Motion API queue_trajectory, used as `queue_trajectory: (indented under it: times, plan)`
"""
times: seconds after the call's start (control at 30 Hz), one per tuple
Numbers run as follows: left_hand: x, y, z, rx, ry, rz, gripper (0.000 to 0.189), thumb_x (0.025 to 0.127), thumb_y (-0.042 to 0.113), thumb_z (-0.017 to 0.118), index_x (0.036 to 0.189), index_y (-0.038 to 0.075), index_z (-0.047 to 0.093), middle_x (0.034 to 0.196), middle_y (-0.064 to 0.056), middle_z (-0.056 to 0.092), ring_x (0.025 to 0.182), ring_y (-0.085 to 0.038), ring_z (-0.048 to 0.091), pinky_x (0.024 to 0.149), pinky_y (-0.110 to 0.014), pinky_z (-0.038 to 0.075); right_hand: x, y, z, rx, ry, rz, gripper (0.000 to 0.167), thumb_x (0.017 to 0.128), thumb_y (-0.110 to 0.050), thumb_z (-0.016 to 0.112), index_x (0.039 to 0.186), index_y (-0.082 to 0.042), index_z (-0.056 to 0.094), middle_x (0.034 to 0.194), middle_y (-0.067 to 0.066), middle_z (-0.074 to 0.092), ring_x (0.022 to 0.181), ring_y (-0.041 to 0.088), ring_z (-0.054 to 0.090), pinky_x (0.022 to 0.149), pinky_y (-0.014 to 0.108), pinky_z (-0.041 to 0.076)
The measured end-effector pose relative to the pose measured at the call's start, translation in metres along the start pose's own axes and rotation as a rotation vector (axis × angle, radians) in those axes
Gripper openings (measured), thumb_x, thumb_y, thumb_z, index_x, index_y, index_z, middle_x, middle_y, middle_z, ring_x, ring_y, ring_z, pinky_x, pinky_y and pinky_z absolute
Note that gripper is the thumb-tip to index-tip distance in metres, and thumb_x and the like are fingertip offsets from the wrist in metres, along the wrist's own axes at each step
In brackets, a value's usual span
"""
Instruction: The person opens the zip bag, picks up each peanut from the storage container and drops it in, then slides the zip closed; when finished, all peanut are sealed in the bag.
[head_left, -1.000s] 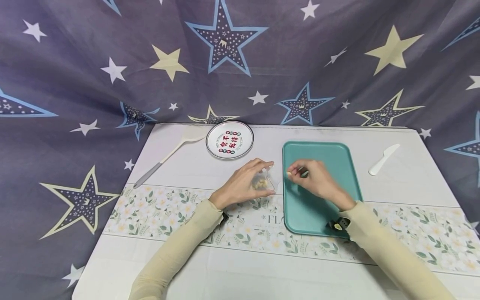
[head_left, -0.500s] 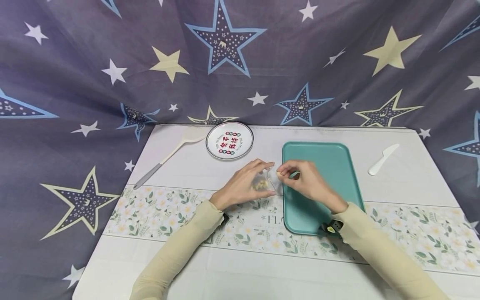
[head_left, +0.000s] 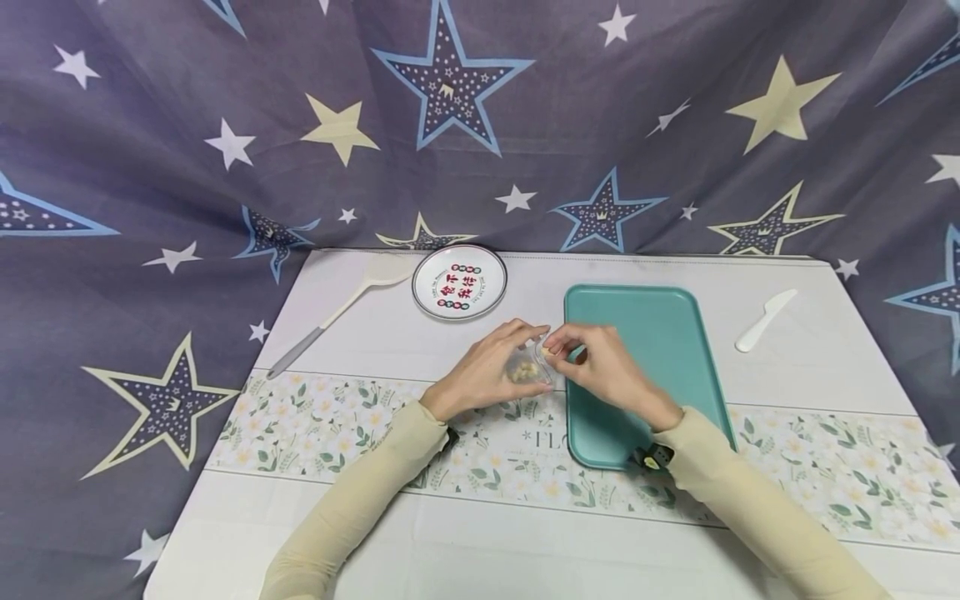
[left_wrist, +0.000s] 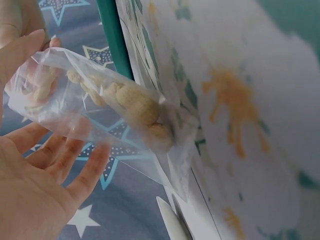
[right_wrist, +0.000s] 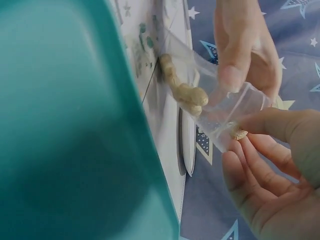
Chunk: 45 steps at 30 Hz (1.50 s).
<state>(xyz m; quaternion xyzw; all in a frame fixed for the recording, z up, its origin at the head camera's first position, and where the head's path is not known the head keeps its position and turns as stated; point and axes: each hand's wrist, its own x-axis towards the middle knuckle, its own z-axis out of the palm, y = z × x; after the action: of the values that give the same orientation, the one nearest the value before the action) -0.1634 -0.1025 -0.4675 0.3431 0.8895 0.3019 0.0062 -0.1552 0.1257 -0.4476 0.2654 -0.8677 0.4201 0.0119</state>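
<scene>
In the head view my left hand (head_left: 480, 371) holds a clear plastic bag (left_wrist: 125, 140), thumb on one side and fingers on the other, just left of the tray. Several peanuts (left_wrist: 137, 105) in their shells lie at the bottom of this bag. At the bag's mouth my right hand (head_left: 603, 367) pinches one more peanut (right_wrist: 239, 134) between thumb and fingertips, over the tray's left edge. Its tip shows in the right wrist view, while the fingers cover the rest.
A teal tray (head_left: 645, 310) lies under my right hand. Behind stands a round white plate (head_left: 429, 287) with red writing. A long spoon-like utensil with a grey handle (head_left: 296, 350) is at left, a white plastic knife (head_left: 765, 322) at right. A starry curtain (head_left: 525, 117) hangs behind.
My right hand has moved left from above the tray, bringing the pinched peanut to the bag's mouth. The left hand and the bag have stayed nearly still.
</scene>
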Motion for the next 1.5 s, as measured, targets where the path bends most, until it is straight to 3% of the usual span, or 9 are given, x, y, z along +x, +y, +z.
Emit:
queue_trajectory:
  times: [0.27,0.6,0.83,1.03,1.23,1.5]
  plan:
    - [-0.001,0.0,-0.001,0.012,0.0,-0.008,0.084,0.085,0.053,0.083,0.154,0.017,0.05,0.133,0.004,0.059,0.118,-0.015,0.061,0.1,-0.037,0.058,0.0,0.0,0.003,-0.032,0.004,-0.028,0.01,0.092,-0.008,0.078,0.102,-0.008,0.077,0.097,0.007,0.079,0.08,0.019,0.074,0.067,0.023,0.061]
    - [-0.002,-0.001,-0.001,0.014,0.0,-0.019,0.083,0.085,0.053,0.082,0.153,0.018,0.051,0.134,0.003,0.059,0.12,-0.017,0.061,0.101,-0.039,0.057,0.0,0.0,-0.001,-0.008,-0.006,-0.022,0.012,0.092,-0.007,0.077,0.104,-0.007,0.077,0.099,0.007,0.079,0.082,0.019,0.074,0.069,0.027,0.062]
    - [-0.001,-0.001,-0.002,0.023,0.008,-0.008,0.084,0.085,0.053,0.082,0.154,0.017,0.05,0.135,0.002,0.059,0.119,-0.015,0.061,0.1,-0.037,0.058,0.003,0.005,-0.013,-0.024,0.041,-0.014,0.013,0.09,-0.002,0.077,0.103,-0.004,0.077,0.098,0.01,0.079,0.083,0.022,0.074,0.069,0.033,0.064]
    - [0.0,-0.001,-0.002,0.019,0.009,-0.011,0.085,0.084,0.055,0.082,0.153,0.016,0.052,0.134,0.003,0.059,0.121,-0.02,0.062,0.1,-0.039,0.058,0.004,0.017,-0.024,-0.013,0.053,0.028,0.014,0.09,-0.002,0.078,0.104,-0.004,0.077,0.098,0.011,0.079,0.084,0.024,0.074,0.071,0.034,0.065]
    - [-0.001,-0.001,-0.003,0.019,0.004,-0.02,0.085,0.085,0.055,0.082,0.154,0.018,0.05,0.134,0.004,0.059,0.123,-0.023,0.063,0.102,-0.042,0.057,0.002,0.035,-0.032,-0.041,0.062,0.056,0.014,0.091,-0.004,0.078,0.105,-0.004,0.078,0.097,0.011,0.079,0.084,0.025,0.075,0.07,0.028,0.064]
    - [-0.002,-0.001,-0.003,0.025,0.0,-0.019,0.084,0.085,0.056,0.081,0.154,0.019,0.05,0.134,0.004,0.059,0.122,-0.021,0.063,0.102,-0.042,0.058,-0.001,0.062,-0.04,-0.083,0.072,0.093,0.014,0.092,-0.003,0.077,0.106,-0.001,0.077,0.098,0.014,0.079,0.083,0.028,0.076,0.075,0.034,0.064]
